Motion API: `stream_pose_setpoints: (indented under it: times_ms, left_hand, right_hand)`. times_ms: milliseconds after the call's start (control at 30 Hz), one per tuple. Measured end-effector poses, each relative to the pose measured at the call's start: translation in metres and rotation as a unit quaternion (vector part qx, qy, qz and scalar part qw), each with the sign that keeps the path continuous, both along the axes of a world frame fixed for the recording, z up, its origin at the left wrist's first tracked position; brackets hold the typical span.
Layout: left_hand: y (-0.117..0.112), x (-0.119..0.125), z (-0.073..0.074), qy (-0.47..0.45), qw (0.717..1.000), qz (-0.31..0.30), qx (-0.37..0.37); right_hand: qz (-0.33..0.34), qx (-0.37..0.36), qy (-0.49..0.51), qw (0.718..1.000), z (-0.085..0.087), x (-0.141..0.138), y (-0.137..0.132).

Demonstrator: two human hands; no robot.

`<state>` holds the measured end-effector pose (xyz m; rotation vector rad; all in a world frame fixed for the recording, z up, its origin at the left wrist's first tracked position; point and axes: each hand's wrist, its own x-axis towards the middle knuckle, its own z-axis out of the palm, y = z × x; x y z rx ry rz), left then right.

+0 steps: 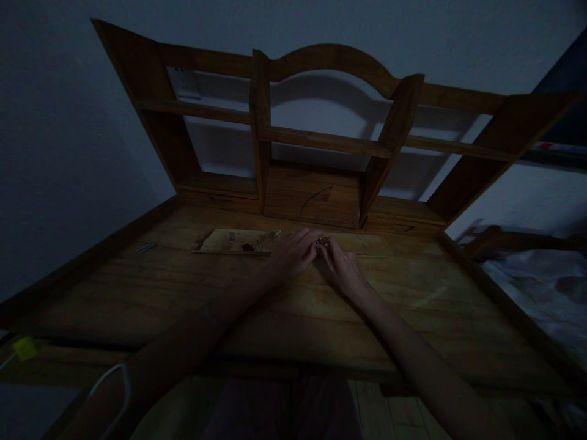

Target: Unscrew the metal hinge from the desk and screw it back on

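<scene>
My left hand lies over a long wooden board, its fingers bent at the board's middle. Facing it, my right hand pinches with thumb and forefinger. Between the fingertips of both hands shows a small shiny metal piece, too small and dark to name. The board rests flat on the desk, with a rough, dark-stained patch toward its left part. My hands hide its middle.
A wooden shelf unit stands along the back of the desk. Thin metal rods lie at the left. Raised wooden edges border both sides. A yellow tag sits near the front left, and white fabric lies beyond the right edge.
</scene>
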<state>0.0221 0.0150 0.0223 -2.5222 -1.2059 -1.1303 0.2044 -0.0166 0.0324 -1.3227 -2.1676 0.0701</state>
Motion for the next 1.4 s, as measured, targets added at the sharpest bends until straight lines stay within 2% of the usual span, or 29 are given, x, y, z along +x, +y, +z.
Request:
stream_pose_setpoints:
  times_ms: [433,667,933,1033,1133,1233,1267,1333,1400]
  left_hand:
    - [-0.001,0.000,0.002,-0.023,0.999,-0.021,-0.007]
    - [0.001,0.002,-0.002,-0.025,1.000,0.001,-0.015]
    - [-0.002,0.003,0.004,-0.033,0.999,-0.005,-0.028]
    - [-0.002,0.003,0.005,-0.043,0.998,0.004,-0.039]
    - [-0.001,0.002,0.006,-0.054,0.998,0.011,-0.044]
    - [0.001,0.001,0.006,-0.071,0.996,0.025,-0.046]
    - [0.002,0.002,0.005,-0.080,0.995,0.024,-0.048]
    - [0.005,0.002,0.003,-0.115,0.992,0.010,-0.053]
    - [0.009,0.002,0.000,-0.172,0.983,-0.003,-0.060]
  right_hand:
    - [-0.003,0.032,-0.028,0.999,-0.002,0.002,0.002]
    - [-0.004,0.049,-0.028,0.998,-0.003,0.003,0.003]
    - [0.002,0.046,-0.046,0.998,0.001,0.002,0.001]
    - [0.005,0.035,-0.021,0.999,0.003,0.001,0.000]
    - [0.003,0.014,0.069,0.998,0.004,0.001,0.001]
    - [0.012,-0.034,0.212,0.977,0.001,0.004,0.011]
    - [0.014,-0.067,0.271,0.960,-0.002,0.005,0.016]
    - [0.015,-0.158,0.399,0.903,-0.007,0.008,0.025]
    - [0.015,-0.205,0.453,0.867,-0.011,0.012,0.034]
